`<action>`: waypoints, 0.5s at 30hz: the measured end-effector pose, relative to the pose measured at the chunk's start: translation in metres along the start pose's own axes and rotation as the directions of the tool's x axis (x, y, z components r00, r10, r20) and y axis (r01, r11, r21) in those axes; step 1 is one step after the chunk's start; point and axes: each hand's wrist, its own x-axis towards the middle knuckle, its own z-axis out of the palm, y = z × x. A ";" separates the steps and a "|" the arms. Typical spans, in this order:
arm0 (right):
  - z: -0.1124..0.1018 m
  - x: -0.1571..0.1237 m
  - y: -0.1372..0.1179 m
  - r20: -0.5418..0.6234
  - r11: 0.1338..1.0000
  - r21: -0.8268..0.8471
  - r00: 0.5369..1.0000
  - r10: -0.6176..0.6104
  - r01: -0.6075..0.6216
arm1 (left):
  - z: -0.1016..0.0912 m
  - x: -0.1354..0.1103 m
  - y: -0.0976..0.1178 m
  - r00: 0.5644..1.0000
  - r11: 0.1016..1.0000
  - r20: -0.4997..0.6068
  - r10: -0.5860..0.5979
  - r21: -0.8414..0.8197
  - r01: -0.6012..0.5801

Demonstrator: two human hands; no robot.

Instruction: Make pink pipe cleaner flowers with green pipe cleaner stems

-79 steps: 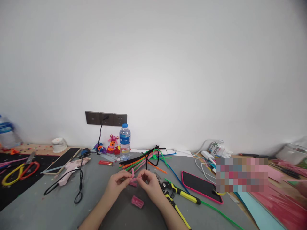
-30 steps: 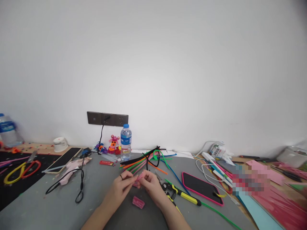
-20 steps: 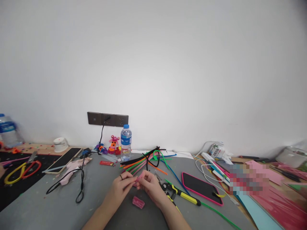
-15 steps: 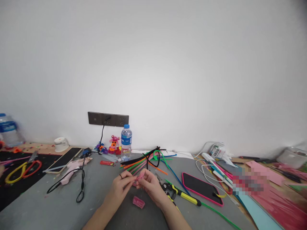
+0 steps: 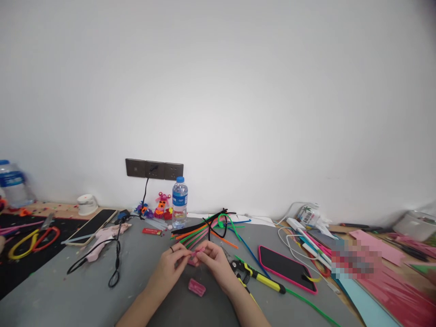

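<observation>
Both hands meet low in the middle of the grey tabletop [image 5: 51,295]. The left hand [image 5: 169,269] and the right hand [image 5: 214,265] each pinch one short pink pipe-cleaner piece [image 5: 196,252] between thumb and fingertips, so both grips are clenched on it. The piece sits just above the tabletop, between the two hands. The left hand has a dark ring on one finger.

Just in front of the hands lies a second pink bundle [image 5: 196,287] – folded and flat on the tabletop, touching neither hand. Beside the right wrist rests a pair of yellow-and-black pliers [image 5: 255,275], handles pointing right, and past them a phone in a pink case [image 5: 286,268] lies face up. A green pipe cleaner [image 5: 313,306] runs from near the pliers toward the lower right.

Behind the hands is a loose sheaf of coloured pipe cleaners [image 5: 203,229] – orange, green, black and pink. A water bottle [image 5: 179,202] with a blue cap stands upright to the left of it, near small bright figures [image 5: 158,209] and under a dark wall socket [image 5: 154,169]. Further left lie a pink glue gun [image 5: 104,236] with a black cord and another phone [image 5: 91,225].
</observation>
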 end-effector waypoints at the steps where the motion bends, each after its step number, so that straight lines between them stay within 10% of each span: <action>1: -0.001 0.001 0.001 -0.018 1.000 -0.012 1.000 0.006 -0.006 | 0.000 0.000 0.000 1.000 1.000 0.002 -0.009 0.010 0.008; 15: -0.009 0.006 0.002 -0.187 0.989 -0.060 0.975 0.120 -0.133 | -0.001 0.003 -0.008 0.997 1.000 -0.080 -0.005 0.006 0.006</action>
